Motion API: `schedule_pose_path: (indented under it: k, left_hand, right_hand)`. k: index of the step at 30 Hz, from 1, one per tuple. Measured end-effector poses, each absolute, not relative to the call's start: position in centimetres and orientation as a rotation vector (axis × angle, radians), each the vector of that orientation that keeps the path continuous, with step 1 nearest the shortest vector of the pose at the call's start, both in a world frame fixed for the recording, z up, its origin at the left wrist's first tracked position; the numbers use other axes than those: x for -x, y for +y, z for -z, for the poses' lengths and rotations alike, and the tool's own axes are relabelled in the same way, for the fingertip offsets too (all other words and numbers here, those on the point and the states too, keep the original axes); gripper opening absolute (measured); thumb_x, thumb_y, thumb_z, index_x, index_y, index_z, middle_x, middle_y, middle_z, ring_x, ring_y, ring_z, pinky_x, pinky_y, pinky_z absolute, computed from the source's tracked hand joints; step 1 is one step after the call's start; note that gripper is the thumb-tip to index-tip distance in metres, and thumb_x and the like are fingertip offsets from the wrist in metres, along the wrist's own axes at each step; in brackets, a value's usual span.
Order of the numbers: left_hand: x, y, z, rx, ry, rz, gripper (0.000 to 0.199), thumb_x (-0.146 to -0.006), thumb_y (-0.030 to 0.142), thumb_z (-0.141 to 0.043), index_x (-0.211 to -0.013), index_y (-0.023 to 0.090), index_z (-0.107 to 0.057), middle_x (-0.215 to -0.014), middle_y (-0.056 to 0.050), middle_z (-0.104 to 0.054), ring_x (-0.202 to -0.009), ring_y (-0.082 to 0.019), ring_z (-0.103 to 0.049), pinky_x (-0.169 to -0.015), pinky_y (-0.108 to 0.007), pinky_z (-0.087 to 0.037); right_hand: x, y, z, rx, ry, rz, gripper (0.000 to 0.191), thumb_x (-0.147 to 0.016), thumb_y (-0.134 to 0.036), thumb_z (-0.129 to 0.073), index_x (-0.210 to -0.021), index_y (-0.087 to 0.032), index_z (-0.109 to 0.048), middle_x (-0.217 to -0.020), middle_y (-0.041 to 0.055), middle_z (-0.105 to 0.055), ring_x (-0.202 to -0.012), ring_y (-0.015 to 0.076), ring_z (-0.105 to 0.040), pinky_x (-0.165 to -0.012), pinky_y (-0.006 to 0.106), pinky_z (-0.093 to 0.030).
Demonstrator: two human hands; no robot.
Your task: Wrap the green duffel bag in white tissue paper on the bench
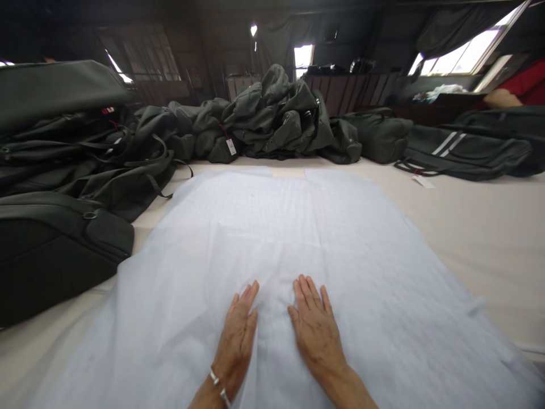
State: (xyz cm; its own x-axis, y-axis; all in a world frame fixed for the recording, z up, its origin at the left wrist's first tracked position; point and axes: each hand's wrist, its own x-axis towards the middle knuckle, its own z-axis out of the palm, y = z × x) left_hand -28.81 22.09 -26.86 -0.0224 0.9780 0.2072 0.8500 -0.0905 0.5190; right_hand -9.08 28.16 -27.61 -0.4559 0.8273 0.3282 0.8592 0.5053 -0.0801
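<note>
A large pale bluish-white sheet [361, 244] is spread over the table in front of me, with soft creases near its middle. My left hand [240, 332] rests edge-on against it, fingers stretched out, a bracelet at the wrist. Palm down, my right hand [315, 326] lies on the sheet just to the right, its fingers extended and slightly apart. Neither hand holds anything. A narrow strip of sheet shows between the two hands.
Dark bags are stacked at the left [63, 227]. A heap of similar dark bags [276, 122] lies along the far side, one with a white tag [230, 146]. A bag with white stripes [468, 149] lies at right, near another person's arm [502, 99]. Cream cloth [481, 227] covers the table.
</note>
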Motion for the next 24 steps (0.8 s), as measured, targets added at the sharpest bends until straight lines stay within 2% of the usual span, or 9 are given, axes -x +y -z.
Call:
schedule_pose_path:
  k: [4, 11, 20, 24]
  left_hand:
    - [28.0, 22.2, 26.6, -2.260, 1.910, -0.563, 0.060, -0.099, 0.019, -0.028, -0.154, 0.030, -0.005, -0.154, -0.001, -0.034, -0.144, -0.024, -0.025, -0.116, -0.058, -0.023]
    - [27.1, 22.3, 26.5, -2.528, 1.911, -0.227, 0.070, -0.089, 0.014, -0.044, -0.151, 0.035, -0.020, -0.156, 0.002, -0.026, -0.144, -0.029, -0.023, -0.116, -0.060, -0.012]
    - [26.7, 22.6, 25.1, -2.455, 1.766, -0.094, 0.067, -0.091, 0.023, -0.049, -0.152, 0.032, -0.021, -0.157, -0.005, -0.025, -0.144, -0.032, -0.023, -0.110, -0.067, -0.024]
    - [26.2, 23.2, 24.1, -2.350, 1.740, -0.094, 0.063, -0.093, 0.034, -0.050, -0.151, 0.032, -0.024, -0.155, -0.006, -0.029, -0.142, -0.034, -0.027, -0.110, -0.068, -0.025]
  right_hand:
    - [8.9, 26.9, 27.5, 1.400, -2.444, 0.148, 0.054, -0.098, -0.036, -0.039, -0.145, -0.010, -0.036, -0.153, 0.0102, -0.032, -0.145, 0.0249, -0.019, -0.120, 0.047, -0.010]
    - [8.6, 25.9, 27.7, 1.335, -2.454, 0.191, 0.053, -0.097, -0.036, -0.041, -0.144, -0.011, -0.038, -0.152, 0.0108, -0.035, -0.144, 0.0253, -0.021, -0.120, 0.047, -0.010]
    - [8.4, 26.3, 28.8, 1.297, -2.472, 0.266, 0.053, -0.096, -0.032, -0.042, -0.142, -0.008, -0.039, -0.150, 0.0131, -0.037, -0.143, 0.0272, -0.024, -0.118, 0.049, -0.009]
    - [8.0, 26.4, 28.2, 1.301, -2.438, 0.217, 0.049, -0.098, -0.039, -0.038, -0.138, -0.013, -0.046, -0.146, 0.0093, -0.046, -0.139, 0.0248, -0.035, -0.115, 0.045, -0.020]
